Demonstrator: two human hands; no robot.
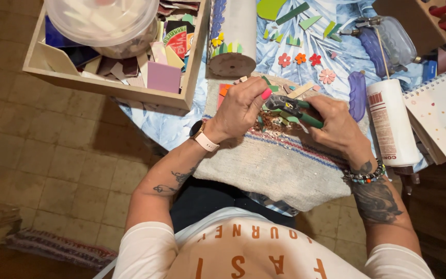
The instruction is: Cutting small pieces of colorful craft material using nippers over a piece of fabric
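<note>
Close together, both hands work over a towel on the table.
Right hand grips green-handled nippers; left hand pinches a green piece at their head.

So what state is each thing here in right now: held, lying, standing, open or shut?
Nippers: held in the right hand, jaws at a small green piece.
Left hand: at the nipper head, steadying the piece.
Glue bottle: lying on its side, stick in its nozzle.
Plastic tub: lid on, resting in the wooden box.
Notebook: shut.
Tile flowers: lying loose on the table.
</note>
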